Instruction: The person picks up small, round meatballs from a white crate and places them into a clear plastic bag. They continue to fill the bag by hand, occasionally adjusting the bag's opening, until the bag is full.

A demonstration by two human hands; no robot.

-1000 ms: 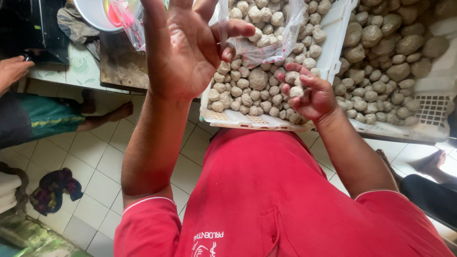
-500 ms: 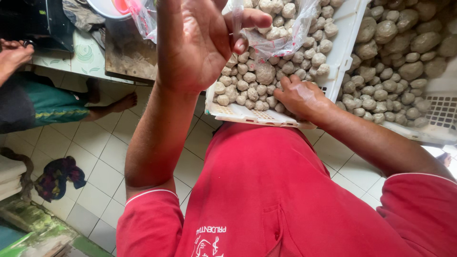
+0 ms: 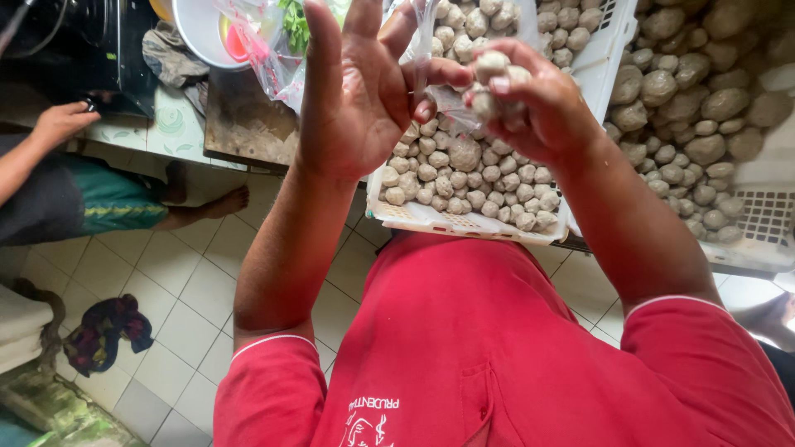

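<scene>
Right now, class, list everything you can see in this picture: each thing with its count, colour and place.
meatballs: too many to count, grey-beige, filling both trays
white tray: one, white plastic, under the hands
second tray: one, white, at right
clear bag: one, see-through, pinched at the left hand
white bowl: one, top left on the counter
plastic-wrapped greens: one bundle, green, by the bowl
grey cloth: one, on the counter
dark rag: one, on the tiled floor
another person's hand: one, far left
red shirt: one, worn, bottom
left hand: fingers spread, grip on the bag
right hand: grip holding several meatballs
</scene>
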